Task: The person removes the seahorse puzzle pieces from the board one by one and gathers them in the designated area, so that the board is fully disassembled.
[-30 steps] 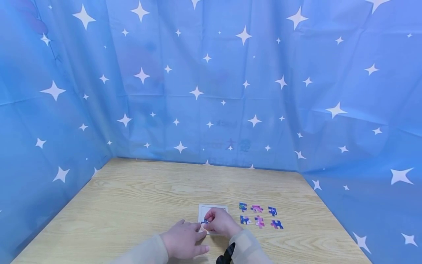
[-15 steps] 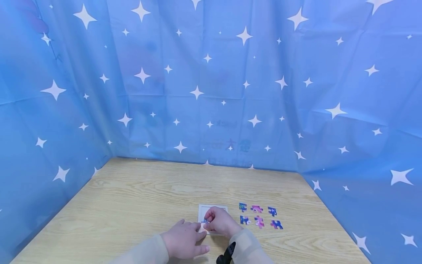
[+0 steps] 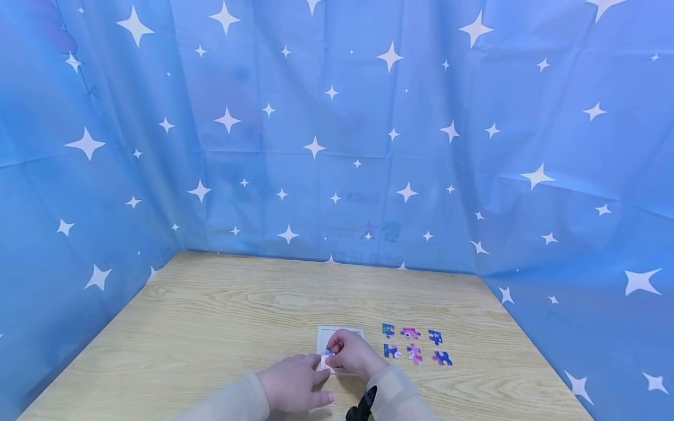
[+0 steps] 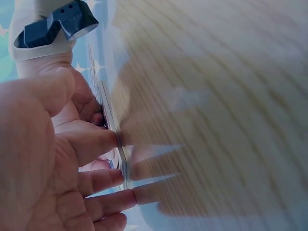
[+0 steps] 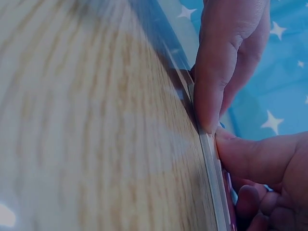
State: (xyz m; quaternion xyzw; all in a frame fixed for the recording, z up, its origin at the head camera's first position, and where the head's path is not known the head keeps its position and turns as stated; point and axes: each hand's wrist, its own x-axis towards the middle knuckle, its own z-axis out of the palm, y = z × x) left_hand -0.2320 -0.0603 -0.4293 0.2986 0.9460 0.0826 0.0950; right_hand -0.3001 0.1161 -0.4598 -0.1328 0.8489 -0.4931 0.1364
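Note:
On the wooden table lies a small white puzzle tray (image 3: 319, 337), partly covered by both hands. My right hand (image 3: 354, 352) pinches a small blue jigsaw piece (image 3: 328, 352) between thumb and fingertips over the tray's left part. Most of that piece is hidden. My left hand (image 3: 293, 383) rests at the tray's lower left, its fingers extended. In the left wrist view, fingertips of the left hand (image 4: 62, 163) touch the tray's edge (image 4: 111, 122). The right wrist view shows the right thumb (image 5: 245, 151) bearing down near the tray's edge (image 5: 211, 178), close to a left fingertip.
Several loose jigsaw pieces (image 3: 414, 354) in blue and pink lie in two rows right of the tray. The wooden tabletop (image 3: 237, 310) runs back to a blue curtain (image 3: 337, 128) with white stars. A black wrist mount (image 3: 361, 404) sits on the right wrist.
Both hands stay in nearly the same place at the tray. The loose pieces on the right have not moved.

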